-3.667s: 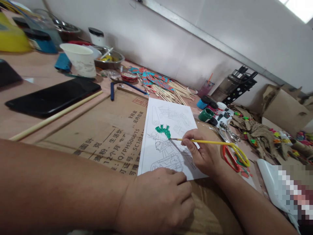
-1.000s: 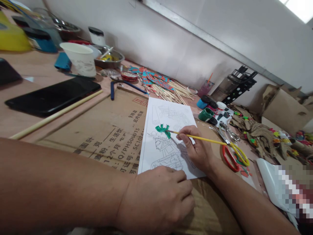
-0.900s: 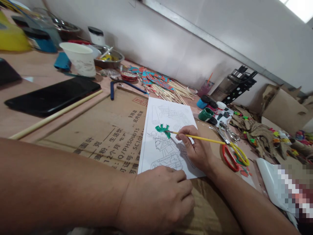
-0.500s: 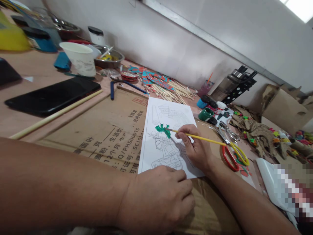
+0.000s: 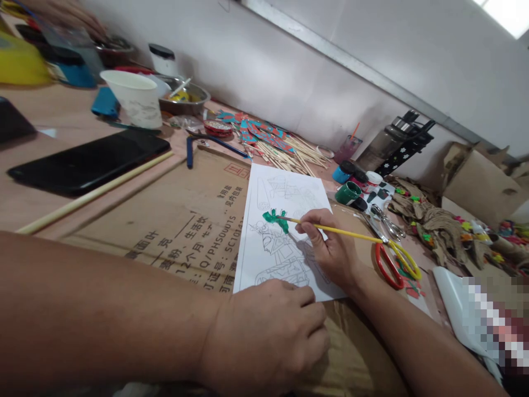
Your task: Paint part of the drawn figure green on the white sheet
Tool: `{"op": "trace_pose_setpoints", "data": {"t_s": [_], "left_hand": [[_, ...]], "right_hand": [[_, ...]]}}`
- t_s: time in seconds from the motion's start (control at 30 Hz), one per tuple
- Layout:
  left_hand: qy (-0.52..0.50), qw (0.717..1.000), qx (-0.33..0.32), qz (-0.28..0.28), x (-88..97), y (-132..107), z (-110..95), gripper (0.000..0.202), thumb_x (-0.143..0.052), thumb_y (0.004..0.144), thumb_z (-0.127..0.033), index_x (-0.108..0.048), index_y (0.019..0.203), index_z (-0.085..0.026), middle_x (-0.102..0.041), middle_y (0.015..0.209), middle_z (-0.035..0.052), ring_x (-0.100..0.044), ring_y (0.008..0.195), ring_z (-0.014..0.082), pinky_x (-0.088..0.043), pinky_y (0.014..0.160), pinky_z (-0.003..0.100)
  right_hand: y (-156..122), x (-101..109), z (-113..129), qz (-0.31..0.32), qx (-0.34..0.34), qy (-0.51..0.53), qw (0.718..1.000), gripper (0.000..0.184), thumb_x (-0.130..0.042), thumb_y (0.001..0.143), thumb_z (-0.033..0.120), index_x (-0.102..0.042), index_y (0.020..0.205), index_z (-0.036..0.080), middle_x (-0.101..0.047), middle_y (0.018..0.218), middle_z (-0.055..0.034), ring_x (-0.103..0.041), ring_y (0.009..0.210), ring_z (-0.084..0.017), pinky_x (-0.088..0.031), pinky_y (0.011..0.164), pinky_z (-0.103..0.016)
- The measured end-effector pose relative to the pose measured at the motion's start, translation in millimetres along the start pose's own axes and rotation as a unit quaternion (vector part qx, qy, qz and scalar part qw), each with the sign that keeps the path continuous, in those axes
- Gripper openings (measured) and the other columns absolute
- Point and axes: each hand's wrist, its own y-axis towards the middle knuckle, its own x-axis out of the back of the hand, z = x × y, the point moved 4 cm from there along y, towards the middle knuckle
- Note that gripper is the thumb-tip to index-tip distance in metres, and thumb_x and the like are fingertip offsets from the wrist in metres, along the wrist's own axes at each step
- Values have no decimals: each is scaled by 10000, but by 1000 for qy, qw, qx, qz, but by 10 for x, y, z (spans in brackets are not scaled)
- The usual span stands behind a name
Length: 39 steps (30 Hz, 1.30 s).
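Right hand (image 5: 330, 251) pinches the yellow brush (image 5: 330, 230) pencil-style, tip on the green patch (image 5: 276, 219) mid-frame; left hand (image 5: 268, 331), fingers curled and holding nothing, presses the paper's (image 5: 264, 259) bottom edge, probably so it won't slide. Green paint pot (image 5: 348, 193) sits just upper right, handy for dipping.

My bare left forearm (image 5: 103, 314) lies across the foreground from the left with the wrist straight. My left hand (image 5: 268, 336) rests knuckles-up on the surface, fingers curled loosely under. My right arm (image 5: 413, 342) comes in from the lower right. My right hand (image 5: 330, 252) sits on its outer edge, thumb and fingers (image 5: 306, 227) pinched together in a writing grip.
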Motion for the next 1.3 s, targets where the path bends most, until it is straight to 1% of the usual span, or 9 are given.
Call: {"op": "trace_pose_setpoints", "data": {"t_s": [0.23, 0.37, 0.47, 0.57, 0.7, 0.83, 0.93, 1.1, 1.3], "left_hand": [[5, 1000, 4, -1, -3, -4, -9, 190, -728, 820, -311, -630, 912, -177, -660, 898, 52, -586, 755, 213, -524, 597, 350], [0, 1000, 5, 14, -8, 5, 8, 206, -722, 824, -315, -632, 942, -172, -659, 913, 55, -597, 776, 220, -544, 622, 349], [-3, 1000, 3, 30, -15, 5, 14, 219, -715, 829, -328, -631, 951, -167, -656, 926, 57, -598, 780, 227, -557, 626, 360], [-5, 999, 5, 32, -15, -2, 10, 202, -706, 837, -319, -629, 944, -166, -655, 933, 61, -598, 791, 228, -566, 643, 358], [-10, 1000, 0, 20, 8, 1, 0, 194, -699, 844, -321, -627, 934, -166, -657, 929, 67, -595, 792, 221, -567, 660, 346], [-8, 999, -3, 32, 31, 8, 5, 162, -677, 854, -300, -622, 927, -166, -658, 941, 70, -596, 798, 223, -568, 667, 349], [-7, 999, -4, 32, 35, 5, 10, 170, -672, 858, -304, -621, 941, -164, -659, 947, 69, -597, 797, 225, -567, 659, 354], [-9, 1000, -4, 18, 18, 5, 8, 180, -696, 841, -309, -619, 919, -167, -661, 930, 72, -595, 775, 217, -560, 638, 340], [-10, 1000, 2, 11, 24, 6, 5, 177, -708, 829, -294, -624, 921, -169, -660, 918, 70, -594, 782, 216, -564, 654, 337]], "right_hand": [[-4, -34, -36, 37, -21, -11, 999, 177, -474, 1014, 310, -570, 892, 226, -639, 816, -10, -600, 747, -142, -477, 687, -259], [-33, 7, -60, 11, -31, -1, 999, 167, -496, 1008, 311, -586, 894, 229, -651, 823, -6, -612, 751, -137, -482, 695, -265], [-32, 20, -106, -27, -70, 53, 996, 140, -522, 1000, 326, -607, 933, 237, -661, 807, 6, -632, 747, -134, -498, 699, -272], [-2, 29, -146, -73, -118, 144, 980, 141, -550, 981, 350, -620, 934, 237, -651, 713, 29, -632, 662, -125, -512, 645, -266], [37, 34, -168, -97, -176, 206, 958, 192, -615, 934, 383, -615, 830, 222, -662, 661, 28, -620, 592, -115, -516, 588, -254], [32, 9, -191, -86, -223, 235, 942, 217, -671, 887, 420, -604, 843, 218, -687, 689, 17, -636, 604, -120, -530, 581, -255], [25, -21, -200, -72, -240, 248, 936, 233, -680, 872, 435, -600, 849, 218, -694, 699, 11, -642, 608, -124, -541, 581, -261], [30, -59, -190, -66, -249, 261, 930, 243, -674, 874, 440, -584, 827, 219, -688, 683, 17, -641, 591, -118, -546, 559, -250], [16, -102, -205, -55, -251, 255, 932, 245, -653, 895, 437, -577, 824, 215, -681, 676, 19, -643, 589, -119, -548, 550, -251]]}}
